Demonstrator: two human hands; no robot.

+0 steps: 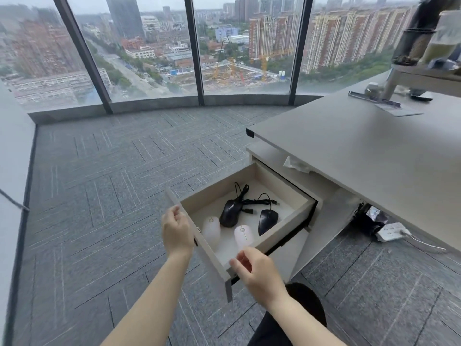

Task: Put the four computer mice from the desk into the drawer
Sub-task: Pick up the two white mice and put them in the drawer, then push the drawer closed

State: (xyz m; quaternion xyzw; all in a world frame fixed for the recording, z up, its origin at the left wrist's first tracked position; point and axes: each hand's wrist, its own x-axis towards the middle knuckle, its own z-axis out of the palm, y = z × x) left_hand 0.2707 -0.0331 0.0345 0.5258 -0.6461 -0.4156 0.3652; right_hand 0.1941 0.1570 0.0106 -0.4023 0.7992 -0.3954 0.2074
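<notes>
The drawer (287,221) under the desk stands pulled out. Inside lie two black wired mice, one large (230,213) and one smaller (267,221), with their cables tangled behind them. Two pale pink wireless mice lie in front, one at the left (211,229) and one at the right (243,235). My left hand (177,233) rests against the drawer's front panel (212,265) near its upper left end, fingers curled. My right hand (259,273) hovers at the panel's lower right corner, fingers loosely bent and holding nothing.
The grey desk top (361,146) stretches right, with a monitor-arm base (389,96) and a paper at the back. A crumpled tissue (296,164) sits on the cabinet top. A white power strip (393,233) lies on the carpet under the desk. Floor-to-ceiling windows stand beyond.
</notes>
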